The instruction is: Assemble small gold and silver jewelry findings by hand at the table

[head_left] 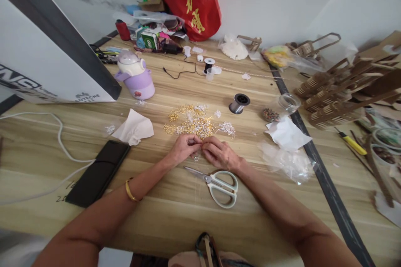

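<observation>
Close together at the middle of the table, my left hand [187,147] and my right hand [219,153] pinch with their fingertips nearly touching. A small silver ring [196,158] hangs just below the fingers on a short strand; the part between the fingertips is hidden. Right behind my hands lies a loose pile of gold and silver beads and findings [197,125]. Beside it is a little heap of silver pins [227,128]. Scissors with pale green handles [224,187] rest in front of my right hand, blades pointing left.
A spool of thin wire [239,103] stands behind the pile. To the left are crumpled paper [135,128], a black phone-like case [98,174] and a purple bottle [137,77]. Rightward lie a tipped jar of beads [283,106], clear plastic bags [288,162] and woven baskets [335,91].
</observation>
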`<control>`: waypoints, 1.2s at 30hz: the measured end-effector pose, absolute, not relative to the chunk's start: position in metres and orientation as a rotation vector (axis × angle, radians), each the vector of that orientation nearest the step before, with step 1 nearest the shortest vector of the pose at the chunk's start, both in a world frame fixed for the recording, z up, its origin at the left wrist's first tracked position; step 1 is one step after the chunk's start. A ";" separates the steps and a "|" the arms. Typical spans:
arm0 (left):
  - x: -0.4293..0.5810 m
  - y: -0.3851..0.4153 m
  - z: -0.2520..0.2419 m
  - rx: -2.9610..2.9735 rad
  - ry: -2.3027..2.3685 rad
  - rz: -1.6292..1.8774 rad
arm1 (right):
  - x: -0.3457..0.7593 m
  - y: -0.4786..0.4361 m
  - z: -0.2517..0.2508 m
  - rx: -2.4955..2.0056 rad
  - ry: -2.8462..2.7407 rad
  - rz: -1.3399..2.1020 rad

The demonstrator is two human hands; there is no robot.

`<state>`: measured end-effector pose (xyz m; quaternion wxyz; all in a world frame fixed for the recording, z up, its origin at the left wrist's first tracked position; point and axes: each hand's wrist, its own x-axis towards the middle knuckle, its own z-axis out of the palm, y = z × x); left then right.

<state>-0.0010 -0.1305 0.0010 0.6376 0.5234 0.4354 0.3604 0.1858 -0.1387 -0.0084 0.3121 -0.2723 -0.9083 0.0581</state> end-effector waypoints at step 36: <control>-0.003 -0.131 0.000 1.219 1.018 0.856 | 0.190 -0.130 -0.011 -0.794 -2.371 0.338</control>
